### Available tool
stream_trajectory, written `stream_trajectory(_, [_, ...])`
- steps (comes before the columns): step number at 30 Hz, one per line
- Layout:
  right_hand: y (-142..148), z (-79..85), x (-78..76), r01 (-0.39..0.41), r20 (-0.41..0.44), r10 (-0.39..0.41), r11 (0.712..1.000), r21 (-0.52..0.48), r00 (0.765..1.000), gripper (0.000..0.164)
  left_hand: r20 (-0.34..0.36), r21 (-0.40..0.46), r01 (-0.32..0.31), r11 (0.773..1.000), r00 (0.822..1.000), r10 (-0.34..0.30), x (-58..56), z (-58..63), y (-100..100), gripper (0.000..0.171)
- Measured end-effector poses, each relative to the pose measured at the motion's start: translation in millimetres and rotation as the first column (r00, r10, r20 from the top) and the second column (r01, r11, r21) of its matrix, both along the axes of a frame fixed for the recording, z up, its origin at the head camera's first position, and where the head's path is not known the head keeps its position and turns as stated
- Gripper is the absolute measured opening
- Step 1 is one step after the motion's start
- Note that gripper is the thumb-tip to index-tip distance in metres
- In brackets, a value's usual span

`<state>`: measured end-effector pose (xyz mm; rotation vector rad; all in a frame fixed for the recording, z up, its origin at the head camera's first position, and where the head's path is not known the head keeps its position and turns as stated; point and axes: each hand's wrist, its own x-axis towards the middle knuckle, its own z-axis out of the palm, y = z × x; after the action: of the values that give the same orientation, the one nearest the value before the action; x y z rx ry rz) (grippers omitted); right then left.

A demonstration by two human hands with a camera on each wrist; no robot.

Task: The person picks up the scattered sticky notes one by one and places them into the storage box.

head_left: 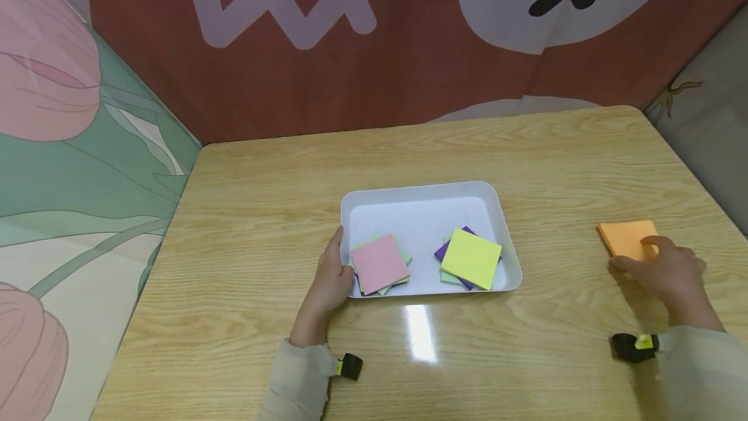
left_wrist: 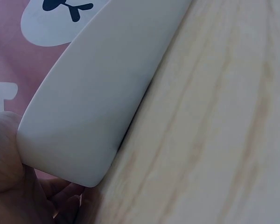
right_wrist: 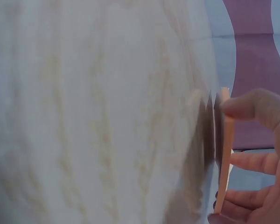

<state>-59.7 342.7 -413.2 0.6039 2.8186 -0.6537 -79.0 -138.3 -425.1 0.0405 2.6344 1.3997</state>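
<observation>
A white rectangular tray [head_left: 409, 206] lies on the wooden table, and my left hand [head_left: 334, 281] grips its left end near the front corner. In the left wrist view the tray's outer wall [left_wrist: 98, 88] fills the upper left, with my fingers curled at its lower corner. Inside the tray are two fanned piles of square paper notes, one topped by a pink note [head_left: 380, 264], the other by a yellow note [head_left: 471, 258]. Over at the right, my right hand [head_left: 672, 271] pinches a thin orange sticky-note pad [head_left: 628, 238] by its edges. The right wrist view shows this orange pad [right_wrist: 225, 154] edge-on between thumb and fingers.
Green and purple notes [head_left: 439, 254] peek out from under the top ones. A printed fabric wall [head_left: 409, 83] rises behind the table [head_left: 263, 213], with more patterned cloth at both sides. Light reflects off the tabletop in front of the tray.
</observation>
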Motion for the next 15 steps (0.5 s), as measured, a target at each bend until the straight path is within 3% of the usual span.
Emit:
stream_trajectory(8, [-14,8.3,1.1,-0.1,-0.161,0.087,0.992,-0.076,0.983,0.072,-0.004,-0.003,-0.005,1.0,1.0,0.005,1.4,0.1,0,0.067])
stream_trajectory(15, [-33,19.3,-3.6,-0.127,-0.247,0.092,0.983,-0.129,0.965,0.066,-0.008,0.002,-0.011,1.0,1.0,0.011,0.7,-0.2,1,0.067])
